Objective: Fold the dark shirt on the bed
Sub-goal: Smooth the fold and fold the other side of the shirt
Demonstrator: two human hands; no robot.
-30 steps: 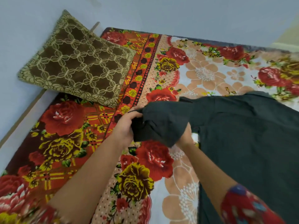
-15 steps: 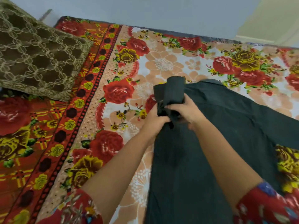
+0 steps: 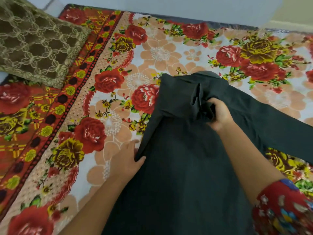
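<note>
The dark shirt (image 3: 177, 167) lies on the flowered bedspread (image 3: 152, 53), its body running toward me and one sleeve stretching off to the right. The left sleeve is folded in across the chest. My right hand (image 3: 218, 114) grips the bunched end of that sleeve near the middle of the chest. My left hand (image 3: 127, 160) holds the shirt's left side edge, thumb on top of the cloth and fingers beneath the fold.
A brown and gold patterned cushion (image 3: 33, 44) sits at the bed's upper left corner. A pale wall (image 3: 169, 4) runs along the far side of the bed. Bare bedspread lies left of the shirt and beyond its collar.
Both hands carried the left sleeve over the chest. My left hand then let go of it and dropped to the shirt's left edge. The view has panned right.
</note>
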